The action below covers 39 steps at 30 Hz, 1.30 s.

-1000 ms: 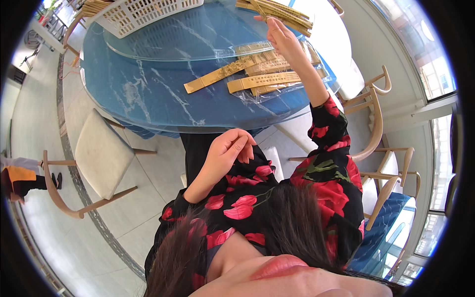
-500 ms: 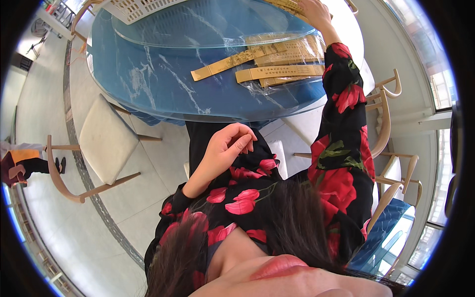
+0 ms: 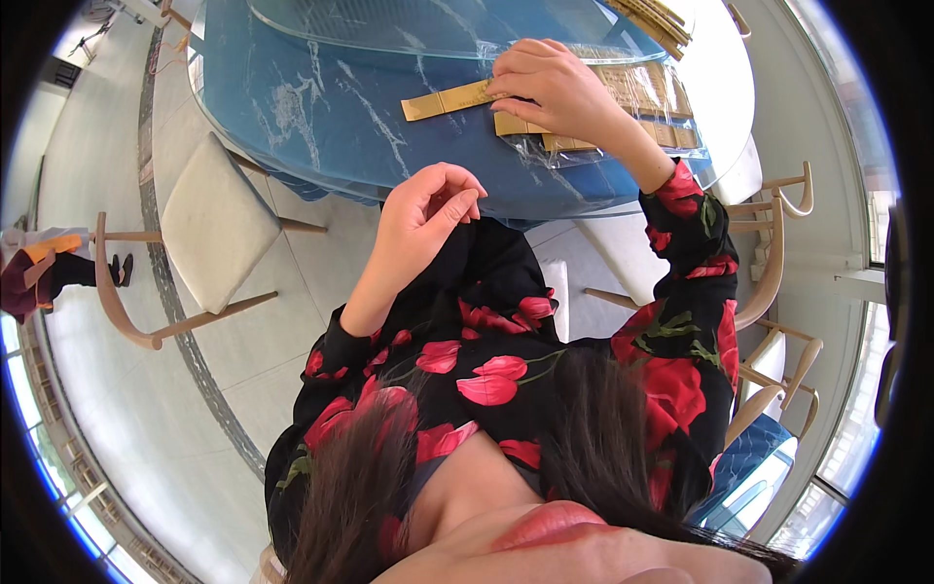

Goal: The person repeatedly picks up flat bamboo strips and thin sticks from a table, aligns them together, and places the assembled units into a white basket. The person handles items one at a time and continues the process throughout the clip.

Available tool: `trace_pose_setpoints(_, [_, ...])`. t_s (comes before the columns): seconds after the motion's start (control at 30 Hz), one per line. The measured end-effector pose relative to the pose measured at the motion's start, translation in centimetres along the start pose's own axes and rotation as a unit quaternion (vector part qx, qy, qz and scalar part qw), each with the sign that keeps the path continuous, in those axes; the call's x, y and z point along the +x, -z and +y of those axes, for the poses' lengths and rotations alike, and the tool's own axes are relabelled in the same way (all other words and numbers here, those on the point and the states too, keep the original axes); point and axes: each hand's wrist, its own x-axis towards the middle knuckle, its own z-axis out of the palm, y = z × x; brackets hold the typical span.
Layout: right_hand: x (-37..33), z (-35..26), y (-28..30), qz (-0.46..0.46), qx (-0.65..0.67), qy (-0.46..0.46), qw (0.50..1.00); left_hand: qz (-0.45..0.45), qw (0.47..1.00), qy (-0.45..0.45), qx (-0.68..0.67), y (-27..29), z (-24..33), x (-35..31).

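head view: the right hand [image 3: 550,88] bends its fingers narrowly over a gold strip [image 3: 443,102] on the blue table [image 3: 360,146], the strip's left end projecting beyond plastic-wrapped gold pieces [image 3: 637,86]; grip cannot be told. the left hand [image 3: 418,219], nearer, curls loosely, its closure unclear. the step seems to be grasping; lifting would call for a firm pinch.

You have one left hand [image 3: 423,219], one right hand [image 3: 559,92], two blue tables [image 3: 350,127], one whole chair [image 3: 216,224] left, one other person [image 3: 73,270] far left; gold strips [image 3: 443,101] overlap, uncountable.
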Motion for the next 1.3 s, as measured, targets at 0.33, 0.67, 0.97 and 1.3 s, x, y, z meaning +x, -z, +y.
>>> trace_pose_setpoints(0.33, [3.2,-2.0,-4.5,-0.066,0.011,-0.041,0.997,0.226,0.873,-0.166,0.399,5.1,-0.3,4.6])
trace_pose_setpoints(0.67, [3.4,-3.0,-5.0,0.01,0.041,-0.063,0.997,0.242,0.843,-0.202,0.435,5.5,-1.2,6.2])
trace_pose_setpoints(0.97, [3.4,-3.0,-5.4,0.031,0.043,-0.065,0.996,0.229,0.867,-0.165,0.411,5.4,-0.8,6.5])
trace_pose_setpoints(1.3, [3.5,-2.9,-5.2,0.056,0.215,-0.217,0.951,0.186,0.927,-0.083,0.316,4.5,-0.4,9.4])
